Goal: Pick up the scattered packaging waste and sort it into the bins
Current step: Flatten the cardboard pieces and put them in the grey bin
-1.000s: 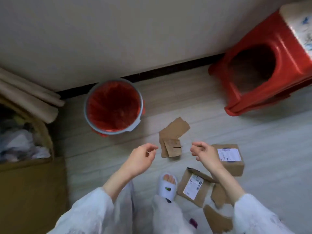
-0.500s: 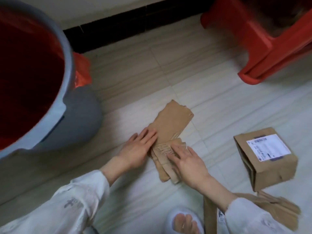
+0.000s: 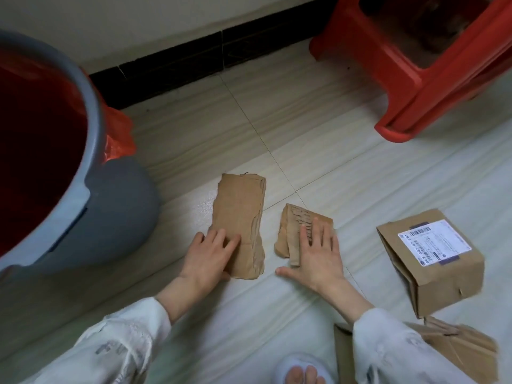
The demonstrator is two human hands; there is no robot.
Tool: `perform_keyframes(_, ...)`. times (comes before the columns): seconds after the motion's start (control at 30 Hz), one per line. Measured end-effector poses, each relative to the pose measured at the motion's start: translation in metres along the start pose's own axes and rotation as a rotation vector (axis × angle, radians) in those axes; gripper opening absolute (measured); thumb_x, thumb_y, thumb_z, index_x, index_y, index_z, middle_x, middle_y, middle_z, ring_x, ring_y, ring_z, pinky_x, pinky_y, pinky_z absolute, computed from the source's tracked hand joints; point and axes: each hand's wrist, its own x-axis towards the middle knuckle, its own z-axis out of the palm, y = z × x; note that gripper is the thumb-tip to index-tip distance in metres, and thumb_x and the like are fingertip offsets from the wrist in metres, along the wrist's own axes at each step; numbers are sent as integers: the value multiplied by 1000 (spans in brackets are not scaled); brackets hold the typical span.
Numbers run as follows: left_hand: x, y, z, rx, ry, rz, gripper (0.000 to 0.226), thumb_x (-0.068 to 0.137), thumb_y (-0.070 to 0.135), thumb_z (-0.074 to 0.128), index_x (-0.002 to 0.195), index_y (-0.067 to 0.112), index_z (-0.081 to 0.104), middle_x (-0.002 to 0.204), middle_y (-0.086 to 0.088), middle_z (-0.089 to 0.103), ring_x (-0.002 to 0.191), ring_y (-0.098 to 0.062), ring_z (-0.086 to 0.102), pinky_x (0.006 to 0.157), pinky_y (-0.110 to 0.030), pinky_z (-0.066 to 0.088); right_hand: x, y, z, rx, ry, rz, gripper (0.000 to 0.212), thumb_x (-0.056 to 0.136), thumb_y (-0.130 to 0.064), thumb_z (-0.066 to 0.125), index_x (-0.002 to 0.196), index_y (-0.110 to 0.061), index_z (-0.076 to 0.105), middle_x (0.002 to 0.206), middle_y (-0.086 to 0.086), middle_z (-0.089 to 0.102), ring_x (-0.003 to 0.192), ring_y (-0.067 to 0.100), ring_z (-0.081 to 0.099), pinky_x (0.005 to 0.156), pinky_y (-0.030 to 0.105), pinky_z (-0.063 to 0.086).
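**Two flat hands on two cardboard scraps, bin at the left**

At the far left stands the grey bin [image 3: 105, 206], lined with a red bag [image 3: 41, 128] whose edge spills over the rim. Its wall sits close to the left hand [image 3: 209, 254], with a narrow strip of bare floor [image 3: 277, 120] between them.

The left hand lies flat, fingers straight, pressing the near end of the long cardboard piece [image 3: 239, 214], which lies on the tiles and reaches away toward the wall. Its torn far edge stops short of the tile joint.

A slim gap of floor separates that piece from the small torn scrap [image 3: 293, 228], whose ripped top layer shows the corrugation. The right hand [image 3: 318, 259] rests on it, fingers spread and straight, thumb out on the tile; it grips nothing.

Further right, apart from the hand, a brown box [image 3: 443, 275] with a white label [image 3: 433, 242] lies on the floor, its open flap side facing left. More flattened cardboard [image 3: 465, 353] lies below it, partly under the right sleeve [image 3: 393, 347]. A red stool [image 3: 432, 70] fills the top right corner; open tiles stretch between it and the scraps.
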Motion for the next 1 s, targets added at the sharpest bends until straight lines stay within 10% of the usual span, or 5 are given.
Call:
perform_keyframes(0.17,3,6,-9,129,-108,20,106,56,61,74,138,12,30,149,-24,20,136,-38,23,108,-50,26,12,5,13,-48,308,-14,87,47,-63,78,107,-2,63,117,28,59,107,46,58,91,58,45)
perform_keyframes(0.4,5,3,6,233,30,177,67,47,44,83,100,7,64,106,-23,62,90,-38,61,64,-39,53,23,5,1,-207,557,-209,38,52,-25,83,81,-5,68,80,12,67,72,31,65,61,36,54)
perform_keyframes(0.57,-6,4,25,97,271,295,20,71,20,68,88,10,64,102,-16,64,91,-32,63,76,-40,55,10,8,-1,-137,790,-262,27,56,-9,81,80,-10,68,74,6,60,68,26,60,64,34,49)
perform_keyframes(0.77,-5,7,8,-688,183,-598,50,83,14,58,130,9,42,130,-16,38,122,-34,36,103,-39,31,-16,-6,12,142,815,-406,28,58,-10,80,84,-17,73,73,-1,65,65,22,63,61,29,52)
perform_keyframes(1.0,14,13,-5,-1469,41,-928,41,81,-1,54,121,5,51,99,-12,59,92,-27,54,79,-31,46,-29,-39,21,192,571,-525,23,71,-29,51,76,-34,74,65,-14,65,56,12,63,43,21,48)
